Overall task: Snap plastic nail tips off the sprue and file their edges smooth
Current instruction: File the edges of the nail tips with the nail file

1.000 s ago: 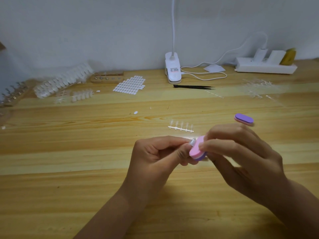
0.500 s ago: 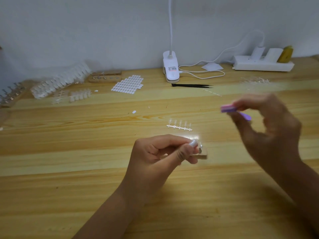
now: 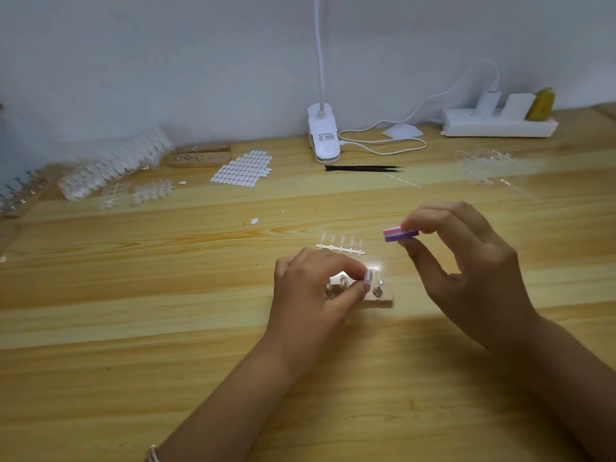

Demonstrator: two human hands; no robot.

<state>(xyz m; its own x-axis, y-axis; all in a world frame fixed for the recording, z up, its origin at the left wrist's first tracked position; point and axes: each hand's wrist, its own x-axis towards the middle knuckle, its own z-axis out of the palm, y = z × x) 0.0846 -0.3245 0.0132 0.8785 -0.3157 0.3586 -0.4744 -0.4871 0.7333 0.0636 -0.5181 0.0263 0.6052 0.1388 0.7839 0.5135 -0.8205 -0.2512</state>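
My left hand [image 3: 316, 288] pinches a clear nail tip [image 3: 368, 277] between thumb and forefinger, low over a small clear stand [image 3: 378, 296] with metal studs at the table's middle. My right hand [image 3: 466, 261] holds a pink and purple file block [image 3: 400, 234] between thumb and fingers, raised to the right of the stand. A clear sprue [image 3: 340, 246] with several nail tips lies flat just behind the stand.
A white clip lamp [image 3: 323, 135] and black tweezers [image 3: 363, 168] lie at the back centre. A power strip [image 3: 500, 123] sits back right. Adhesive tab sheet [image 3: 243, 168], a wooden stand [image 3: 200, 156] and piles of nail tips [image 3: 110, 168] fill the back left. More clear sprues [image 3: 483, 161] lie back right.
The file left the nail tip and my right hand carried it up and to the right. My left hand lowered the nail tip towards the clear stand.
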